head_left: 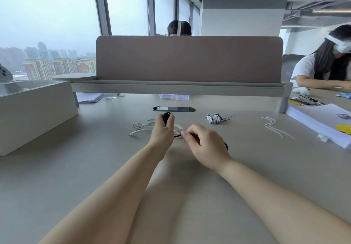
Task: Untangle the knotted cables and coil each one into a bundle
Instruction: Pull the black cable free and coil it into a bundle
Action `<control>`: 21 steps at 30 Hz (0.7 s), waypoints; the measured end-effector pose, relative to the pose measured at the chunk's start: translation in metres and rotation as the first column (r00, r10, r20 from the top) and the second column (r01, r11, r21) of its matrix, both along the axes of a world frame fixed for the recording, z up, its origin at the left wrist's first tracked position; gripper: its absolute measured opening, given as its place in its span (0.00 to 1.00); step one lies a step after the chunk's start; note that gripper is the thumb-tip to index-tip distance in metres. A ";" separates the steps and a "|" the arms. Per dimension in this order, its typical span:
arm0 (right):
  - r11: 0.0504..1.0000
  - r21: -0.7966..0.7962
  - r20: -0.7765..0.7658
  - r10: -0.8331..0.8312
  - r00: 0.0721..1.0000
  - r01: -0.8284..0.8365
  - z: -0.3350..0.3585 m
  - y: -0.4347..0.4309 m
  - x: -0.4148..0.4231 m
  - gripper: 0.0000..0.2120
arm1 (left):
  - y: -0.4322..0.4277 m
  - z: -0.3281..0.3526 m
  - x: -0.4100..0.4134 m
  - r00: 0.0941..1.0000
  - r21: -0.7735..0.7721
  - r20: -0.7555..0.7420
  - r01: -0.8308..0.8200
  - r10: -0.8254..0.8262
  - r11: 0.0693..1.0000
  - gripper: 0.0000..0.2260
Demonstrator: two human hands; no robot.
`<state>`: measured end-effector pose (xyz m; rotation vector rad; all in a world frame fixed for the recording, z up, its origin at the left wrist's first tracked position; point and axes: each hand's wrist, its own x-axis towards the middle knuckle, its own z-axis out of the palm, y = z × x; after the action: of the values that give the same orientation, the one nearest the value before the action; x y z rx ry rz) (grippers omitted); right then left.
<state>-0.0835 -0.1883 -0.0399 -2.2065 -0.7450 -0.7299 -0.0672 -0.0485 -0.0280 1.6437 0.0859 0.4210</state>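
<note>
The left hand (pixel 163 130) has its grip closed on a small black cable (pixel 166 118) bundle, fingers pinching it upright. The right hand (pixel 204 143) pinches what looks like the same cable's thin black strand; the blur makes this uncertain. A smooth white cable (pixel 141 127) lies in loose loops beneath them on the matte grey counter (pixel 95 167), before a taupe fabric divider (pixel 190 59) and tall windows (pixel 47 16).

Both forearms bare, no sleeves; left hand (pixel 161 131), right hand (pixel 206 142) ungloved.
</note>
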 end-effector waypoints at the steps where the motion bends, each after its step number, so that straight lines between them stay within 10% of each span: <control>1: 0.997 0.069 -0.024 0.018 1.000 -0.017 0.001 -0.001 0.002 0.10 | 0.000 -0.001 -0.001 1.000 0.040 -0.011 0.029 -0.029 0.999 0.08; 6: 0.963 0.262 -0.080 0.087 0.993 -0.064 0.003 -0.005 0.011 0.09 | -0.019 -0.002 -0.011 0.976 0.256 -0.053 0.218 -0.211 0.942 0.09; 11: 0.941 0.338 -0.094 0.055 0.994 -0.020 0.006 -0.014 0.022 0.10 | -0.023 0.006 -0.016 0.927 0.078 -0.087 0.372 -0.366 0.925 0.08; 21: 0.915 0.394 -0.151 -0.032 0.988 0.090 0.012 -0.020 0.023 0.14 | -0.026 0.005 -0.023 0.854 0.200 -0.090 0.520 -0.513 0.830 0.09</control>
<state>-0.0603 -0.2084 -0.0277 -1.8877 -0.4108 -0.6789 -0.0905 -0.0748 -0.0231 1.8075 -0.3931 -0.0184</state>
